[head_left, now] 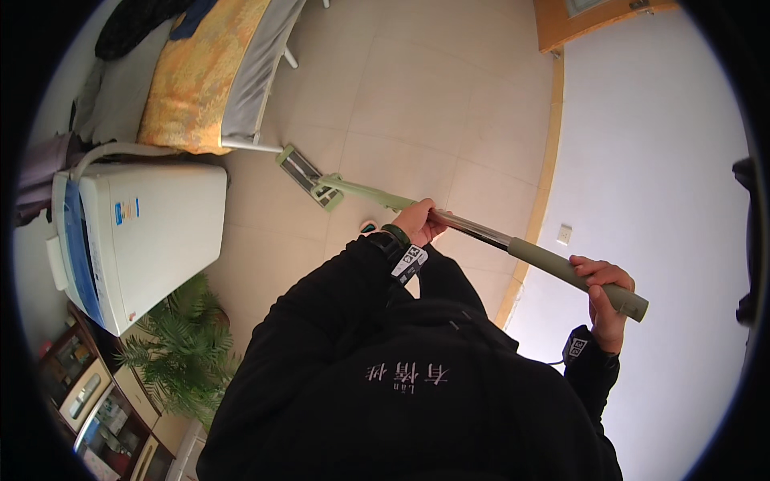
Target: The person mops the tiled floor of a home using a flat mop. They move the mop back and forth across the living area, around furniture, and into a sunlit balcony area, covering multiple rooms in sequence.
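A green flat mop (481,231) runs slantwise across the view, with a metal pole and a thick olive-green grip. My left hand (417,223) is closed around the lower part of the pole, where green plastic meets metal. Near the end of the grip, my right hand (607,297) wraps round it with the thumb underneath. The mop's rectangular head (298,171) rests on the tiled floor (401,112), its far end close to a white leg of a cloth-covered piece of furniture.
At left stands a white washing machine (160,232) with a blue-edged top. Behind it is furniture draped in a yellow patterned cloth (192,88). A leafy green plant (184,345) and a glass-fronted cabinet (112,425) are at lower left. A white wall (634,160) rises on the right.
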Available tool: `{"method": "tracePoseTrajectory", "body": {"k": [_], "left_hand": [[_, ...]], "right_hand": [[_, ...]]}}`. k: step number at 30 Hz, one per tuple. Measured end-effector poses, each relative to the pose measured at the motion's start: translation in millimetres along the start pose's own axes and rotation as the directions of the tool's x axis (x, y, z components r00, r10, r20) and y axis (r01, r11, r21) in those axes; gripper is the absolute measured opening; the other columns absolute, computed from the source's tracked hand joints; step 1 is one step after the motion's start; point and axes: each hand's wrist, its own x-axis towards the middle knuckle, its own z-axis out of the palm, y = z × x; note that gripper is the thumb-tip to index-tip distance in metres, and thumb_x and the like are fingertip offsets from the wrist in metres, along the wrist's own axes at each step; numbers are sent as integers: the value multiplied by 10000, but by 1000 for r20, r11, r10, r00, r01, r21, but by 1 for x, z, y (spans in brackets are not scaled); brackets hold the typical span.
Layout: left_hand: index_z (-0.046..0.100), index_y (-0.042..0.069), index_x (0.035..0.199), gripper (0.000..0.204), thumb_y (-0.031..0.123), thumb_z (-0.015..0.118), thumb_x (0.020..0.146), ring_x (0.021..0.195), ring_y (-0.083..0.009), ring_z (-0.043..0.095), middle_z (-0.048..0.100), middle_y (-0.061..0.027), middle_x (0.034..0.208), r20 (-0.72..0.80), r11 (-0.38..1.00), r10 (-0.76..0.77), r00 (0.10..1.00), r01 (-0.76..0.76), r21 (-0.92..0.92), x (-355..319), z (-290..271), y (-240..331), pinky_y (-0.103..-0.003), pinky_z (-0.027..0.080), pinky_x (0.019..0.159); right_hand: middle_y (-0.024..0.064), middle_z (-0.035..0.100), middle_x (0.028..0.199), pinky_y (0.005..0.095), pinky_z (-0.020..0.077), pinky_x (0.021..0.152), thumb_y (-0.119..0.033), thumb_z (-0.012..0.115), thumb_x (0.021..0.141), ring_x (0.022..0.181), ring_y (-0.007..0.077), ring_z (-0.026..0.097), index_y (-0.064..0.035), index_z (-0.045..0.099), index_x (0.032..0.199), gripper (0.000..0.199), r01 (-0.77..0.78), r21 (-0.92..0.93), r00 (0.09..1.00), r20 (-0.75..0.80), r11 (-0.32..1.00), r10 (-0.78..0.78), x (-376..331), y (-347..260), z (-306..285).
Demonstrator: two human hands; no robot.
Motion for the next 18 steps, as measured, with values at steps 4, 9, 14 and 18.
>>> {"method": "tracePoseTrajectory", "body": {"k": [4, 9, 14, 18], "left_hand": [[507, -23, 918, 162, 134, 471, 936, 943, -279, 645, 621, -191, 998, -31, 1000, 1, 1000, 0, 23, 52, 34, -14, -379, 552, 814], [520, -29, 934, 175, 130, 449, 950, 926, -298, 659, 646, -185, 976, 81, 982, -27, 996, 11, 189, 117, 137, -59, -406, 550, 837], [498, -18, 911, 146, 122, 503, 954, 915, -295, 662, 602, -153, 903, 139, 980, -10, 990, -17, 197, 161, 217, -82, -408, 571, 817], [505, -15, 926, 159, 139, 512, 966, 895, -296, 664, 600, -152, 905, 115, 979, 44, 992, -66, 193, 160, 224, -86, -411, 576, 812]], "right_hand": [[144, 693, 929, 496, 487, 962, -92, 686, 840, 1037, 351, 653, -26, 628, 821, 90, -94, -116, 976, -206, 989, 69, -10, 15, -53], [153, 692, 956, 509, 462, 992, -94, 649, 857, 1049, 356, 649, -43, 614, 841, 64, -73, -173, 927, -375, 982, 3, -42, 20, -133], [148, 690, 949, 496, 479, 968, -149, 663, 864, 1037, 349, 656, -53, 594, 818, 127, -43, -246, 899, -432, 968, -70, -60, 40, -187], [159, 689, 900, 468, 534, 877, -167, 678, 855, 954, 339, 680, -48, 590, 801, 157, 134, -253, 916, -338, 958, -217, -59, 56, -212]]}}
